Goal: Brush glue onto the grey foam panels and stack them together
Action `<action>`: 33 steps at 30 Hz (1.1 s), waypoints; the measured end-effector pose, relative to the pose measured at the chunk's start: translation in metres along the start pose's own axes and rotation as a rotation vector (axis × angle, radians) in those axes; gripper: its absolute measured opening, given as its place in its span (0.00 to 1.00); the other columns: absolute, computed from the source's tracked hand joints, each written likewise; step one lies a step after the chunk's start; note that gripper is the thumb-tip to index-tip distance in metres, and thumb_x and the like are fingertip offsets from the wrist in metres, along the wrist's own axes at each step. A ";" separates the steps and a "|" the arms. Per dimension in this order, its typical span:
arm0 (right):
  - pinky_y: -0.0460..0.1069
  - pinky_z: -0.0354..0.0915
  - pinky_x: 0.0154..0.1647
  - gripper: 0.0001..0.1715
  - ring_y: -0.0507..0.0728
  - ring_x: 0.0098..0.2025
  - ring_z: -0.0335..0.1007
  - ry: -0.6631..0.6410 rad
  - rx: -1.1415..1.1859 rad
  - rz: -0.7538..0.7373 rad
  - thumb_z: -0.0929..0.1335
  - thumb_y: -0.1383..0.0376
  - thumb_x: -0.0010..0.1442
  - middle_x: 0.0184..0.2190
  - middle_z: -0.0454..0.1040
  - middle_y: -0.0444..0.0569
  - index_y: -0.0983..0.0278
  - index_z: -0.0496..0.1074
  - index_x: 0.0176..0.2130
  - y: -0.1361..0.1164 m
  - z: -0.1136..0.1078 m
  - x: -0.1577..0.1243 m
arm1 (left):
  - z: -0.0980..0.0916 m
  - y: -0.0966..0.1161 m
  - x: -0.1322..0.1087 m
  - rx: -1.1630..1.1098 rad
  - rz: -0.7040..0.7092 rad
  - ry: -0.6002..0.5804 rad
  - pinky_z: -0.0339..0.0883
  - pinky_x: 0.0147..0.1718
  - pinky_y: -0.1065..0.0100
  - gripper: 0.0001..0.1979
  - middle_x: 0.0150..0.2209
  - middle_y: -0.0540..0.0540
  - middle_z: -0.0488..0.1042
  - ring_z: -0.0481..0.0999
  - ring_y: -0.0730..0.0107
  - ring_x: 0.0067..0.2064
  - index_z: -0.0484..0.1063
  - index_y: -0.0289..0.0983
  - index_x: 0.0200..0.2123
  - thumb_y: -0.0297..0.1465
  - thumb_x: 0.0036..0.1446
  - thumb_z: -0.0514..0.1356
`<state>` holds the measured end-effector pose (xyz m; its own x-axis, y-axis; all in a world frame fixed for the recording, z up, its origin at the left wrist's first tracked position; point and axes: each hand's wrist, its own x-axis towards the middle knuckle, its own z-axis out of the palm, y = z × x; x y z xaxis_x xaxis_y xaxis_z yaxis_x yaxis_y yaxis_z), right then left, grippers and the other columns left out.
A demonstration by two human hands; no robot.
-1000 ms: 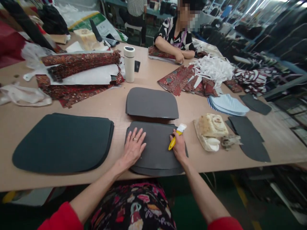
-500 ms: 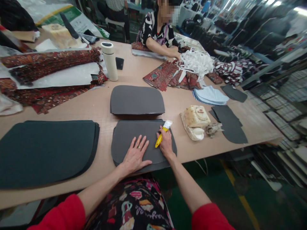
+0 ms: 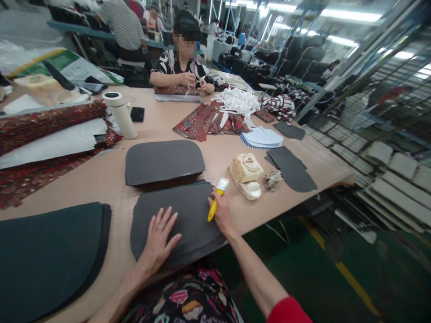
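Observation:
A stack of dark grey rounded panels (image 3: pixel 193 202) lies in front of me at the table's near edge. My left hand (image 3: pixel 160 235) rests over its left part, palm down with fingers spread, a ring on one finger. In my right hand (image 3: pixel 220 213) is a paintbrush (image 3: pixel 212 210) with a yellow handle and pale bristles pointing away from me, held above the stack's right side. Just behind lies another grey panel stack (image 3: pixel 164 161). Right of the brush sits a cream, glue-stained container (image 3: pixel 248 168) with a white rounded piece at its front.
Larger dark panels (image 3: pixel 50 255) lie at left. Behind them are patterned red fabric rolls (image 3: pixel 50 119), a white flask (image 3: pixel 121 116) and a phone (image 3: pixel 137 114). A co-worker (image 3: pixel 182 72) sits across, near white strips (image 3: pixel 239 101). Striped blue pieces (image 3: pixel 262 137) and grey pieces (image 3: pixel 292 168) lie right.
The view has swung to the right and up, so the table things appear shifted left. My right hand still holds the paintbrush. The co-worker's hands have come together at the chest.

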<state>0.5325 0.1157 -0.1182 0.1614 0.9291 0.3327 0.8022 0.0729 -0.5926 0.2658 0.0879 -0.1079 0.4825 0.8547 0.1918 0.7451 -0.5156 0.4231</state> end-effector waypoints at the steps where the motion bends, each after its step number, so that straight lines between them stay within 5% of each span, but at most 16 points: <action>1: 0.58 0.62 0.49 0.15 0.62 0.50 0.65 0.018 0.014 0.049 0.60 0.59 0.63 0.49 0.70 0.58 0.64 0.67 0.45 0.006 -0.008 -0.003 | -0.004 -0.009 -0.004 -0.037 -0.166 0.105 0.43 0.62 0.49 0.27 0.64 0.40 0.52 0.44 0.56 0.66 0.52 0.39 0.62 0.42 0.63 0.46; 4: 0.55 0.65 0.42 0.20 0.61 0.41 0.70 0.013 0.065 0.176 0.59 0.55 0.63 0.40 0.73 0.56 0.65 0.66 0.46 0.017 -0.026 -0.016 | -0.012 -0.033 -0.016 -0.186 -0.664 0.254 0.43 0.62 0.51 0.36 0.63 0.31 0.51 0.46 0.52 0.65 0.50 0.28 0.62 0.48 0.59 0.46; 7: 0.51 0.66 0.35 0.23 0.58 0.34 0.71 -0.023 0.126 0.251 0.57 0.52 0.63 0.34 0.73 0.52 0.65 0.65 0.46 0.011 -0.027 -0.026 | -0.014 -0.036 -0.021 -0.366 -0.864 0.199 0.39 0.63 0.52 0.41 0.64 0.30 0.48 0.45 0.52 0.66 0.47 0.25 0.62 0.49 0.55 0.49; 12: 0.54 0.65 0.42 0.27 0.61 0.42 0.69 -0.044 0.198 0.304 0.60 0.48 0.59 0.40 0.71 0.55 0.64 0.63 0.47 -0.004 -0.015 -0.027 | -0.015 -0.025 -0.015 -0.609 -0.915 0.295 0.37 0.64 0.56 0.41 0.65 0.33 0.47 0.44 0.56 0.66 0.48 0.28 0.62 0.42 0.51 0.58; 17: 0.56 0.65 0.41 0.30 0.63 0.39 0.69 -0.053 0.195 0.402 0.64 0.47 0.53 0.37 0.70 0.55 0.64 0.62 0.47 0.003 -0.012 -0.019 | -0.031 -0.047 -0.012 -0.774 -1.069 0.350 0.61 0.54 0.55 0.38 0.58 0.29 0.61 0.66 0.52 0.56 0.53 0.30 0.58 0.37 0.47 0.62; 22: 0.57 0.65 0.42 0.27 0.64 0.37 0.69 -0.051 0.187 0.401 0.65 0.48 0.51 0.35 0.70 0.54 0.63 0.63 0.43 0.004 -0.005 -0.021 | -0.042 -0.058 -0.003 -0.974 -1.092 0.268 0.72 0.43 0.59 0.27 0.42 0.35 0.76 0.77 0.54 0.43 0.67 0.32 0.44 0.34 0.38 0.68; 26: 0.59 0.63 0.47 0.27 0.65 0.43 0.68 -0.036 0.226 0.402 0.66 0.48 0.50 0.39 0.71 0.56 0.63 0.63 0.44 0.006 0.000 -0.026 | -0.050 -0.042 0.003 -1.021 -1.062 0.238 0.73 0.38 0.59 0.26 0.37 0.38 0.78 0.78 0.52 0.39 0.70 0.33 0.39 0.34 0.32 0.70; 33: 0.59 0.59 0.57 0.40 0.64 0.56 0.62 -0.058 0.504 0.411 0.71 0.51 0.47 0.54 0.65 0.61 0.65 0.60 0.53 0.025 -0.004 -0.021 | -0.072 -0.009 -0.012 -1.122 -0.984 0.349 0.70 0.47 0.61 0.33 0.48 0.41 0.74 0.71 0.51 0.51 0.70 0.36 0.44 0.39 0.31 0.72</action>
<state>0.5514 0.0963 -0.1376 0.3547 0.9346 -0.0257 0.3114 -0.1440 -0.9393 0.2205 0.0863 -0.0503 -0.2264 0.8730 -0.4319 -0.1040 0.4192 0.9019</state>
